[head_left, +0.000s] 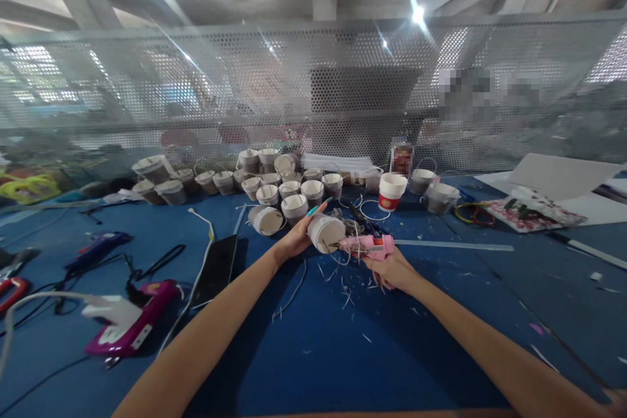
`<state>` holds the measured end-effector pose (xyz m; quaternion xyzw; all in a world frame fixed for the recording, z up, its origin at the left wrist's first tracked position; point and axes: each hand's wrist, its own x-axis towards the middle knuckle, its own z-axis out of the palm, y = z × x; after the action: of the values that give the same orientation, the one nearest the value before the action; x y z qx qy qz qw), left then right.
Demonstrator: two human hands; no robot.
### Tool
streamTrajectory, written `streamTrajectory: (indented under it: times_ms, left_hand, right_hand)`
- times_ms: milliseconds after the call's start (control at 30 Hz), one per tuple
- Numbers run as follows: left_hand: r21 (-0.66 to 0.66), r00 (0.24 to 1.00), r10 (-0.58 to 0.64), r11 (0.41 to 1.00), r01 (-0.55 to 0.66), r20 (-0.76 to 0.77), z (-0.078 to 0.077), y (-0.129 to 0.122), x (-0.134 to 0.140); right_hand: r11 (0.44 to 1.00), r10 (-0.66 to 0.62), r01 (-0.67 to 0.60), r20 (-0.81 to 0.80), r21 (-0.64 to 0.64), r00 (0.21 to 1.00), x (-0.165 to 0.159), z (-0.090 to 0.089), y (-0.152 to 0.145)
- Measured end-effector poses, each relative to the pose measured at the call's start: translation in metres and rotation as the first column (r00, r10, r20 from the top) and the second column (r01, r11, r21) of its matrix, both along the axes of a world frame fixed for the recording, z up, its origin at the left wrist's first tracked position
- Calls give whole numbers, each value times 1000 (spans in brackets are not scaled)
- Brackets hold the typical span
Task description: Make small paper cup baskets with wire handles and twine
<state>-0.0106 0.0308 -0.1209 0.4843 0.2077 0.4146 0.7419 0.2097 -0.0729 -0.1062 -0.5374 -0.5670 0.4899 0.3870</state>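
Note:
My left hand (296,239) is closed around a small grey-and-white cup (327,234), tipped on its side with its pale round end facing me. In my right hand (389,268) is a pink hot glue gun (369,246), a long clear glue stick (455,245) reaching out behind it to the right. The gun's nozzle points left and meets, or nearly meets, the lower edge of the cup's end. A grey cord (294,290) lies on the table below my left hand.
Many similar small buckets (268,195) stand in rows behind my hands. Red-and-white paper cups (392,191) are stacked to their right. At left lie a phone (215,268), a purple power strip (142,320) and red-handled scissors (14,292). A perforated metal screen (274,91) closes the back.

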Motion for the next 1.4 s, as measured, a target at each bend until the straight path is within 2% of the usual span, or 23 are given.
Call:
streamTrajectory:
  times_ms: [100, 333, 533, 700, 867, 933, 1033, 1200, 1267, 1400]
  left_hand:
    - [-8, 1000, -10, 1000, 10, 7, 1, -1, 1]
    - [8, 1000, -15, 1000, 15, 22, 0, 1, 0]
    - [-5, 1000, 2, 1000, -2, -13, -1, 1, 0]
    - [14, 1000, -11, 1000, 11, -5, -1, 1, 0]
    - [22, 1000, -4, 1000, 4, -7, 1, -1, 0]
    - [16, 1000, 6, 1000, -6, -11, 1, -2, 0]
    - [7, 999, 26, 1000, -26, -25, 0, -1, -1]
    - [15, 999, 29, 999, -29, -31, -3, 1, -2]
    - [17, 999, 38, 999, -37, -35, -3, 1, -2]
    - [26, 998, 41, 999, -40, -40, 1, -1, -1]
  right_hand:
    - [997, -56, 51, 103, 50, 993, 0, -1, 0]
    - [1000, -22, 23, 87, -8, 996, -4, 2, -3]
    - [995, -85, 76, 129, 68, 988, -3, 3, -2]
    - [999, -35, 33, 48, 41, 998, -5, 4, -3]
    - [997, -66, 60, 117, 56, 991, -5, 4, -3]
    - [996, -63, 57, 98, 65, 993, -5, 3, -3]
    - [994, -35, 30, 46, 110, 998, -6, 0, -2]
    - [977, -66, 48, 79, 208, 995, -8, -3, -1]
    - [981, -77, 61, 79, 185, 994, -8, -2, -1]
    - [996, -65, 62, 57, 61, 996, -10, 1, -3]
